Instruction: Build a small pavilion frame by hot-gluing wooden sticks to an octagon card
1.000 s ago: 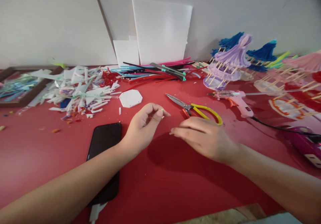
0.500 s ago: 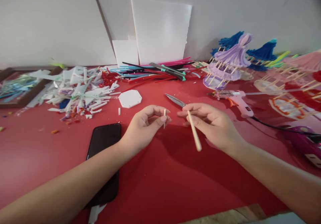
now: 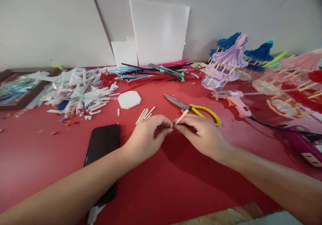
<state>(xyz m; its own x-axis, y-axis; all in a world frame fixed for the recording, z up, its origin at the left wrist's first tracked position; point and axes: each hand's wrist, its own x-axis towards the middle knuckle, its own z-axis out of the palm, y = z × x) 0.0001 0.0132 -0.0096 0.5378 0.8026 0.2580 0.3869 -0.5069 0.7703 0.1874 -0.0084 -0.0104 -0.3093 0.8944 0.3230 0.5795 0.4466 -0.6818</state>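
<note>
My left hand (image 3: 150, 136) pinches a short wooden stick (image 3: 171, 126), of which only a small end shows. In my right hand (image 3: 198, 134) is a second wooden stick (image 3: 181, 117), tilted up to the right. The fingertips of both hands nearly meet over the red table (image 3: 156, 191). Several cut sticks (image 3: 145, 113) lie just beyond my left hand. Behind my right hand rest scissors (image 3: 206, 109) with yellow handles, their blades towards the back left. A white octagonal plate (image 3: 129, 99) with small holes lies farther back.
A black phone (image 3: 102, 146) lies under my left forearm. White scraps (image 3: 83, 92) are heaped at the back left. On the right are a pink glue gun (image 3: 237, 102) with its cable, a purple carousel-like model (image 3: 223, 62) and a purple device (image 3: 302, 141).
Both hands have come together. The stick in my right hand now points up instead of down towards me. The cut sticks and yellow scissor handles have come into view.
</note>
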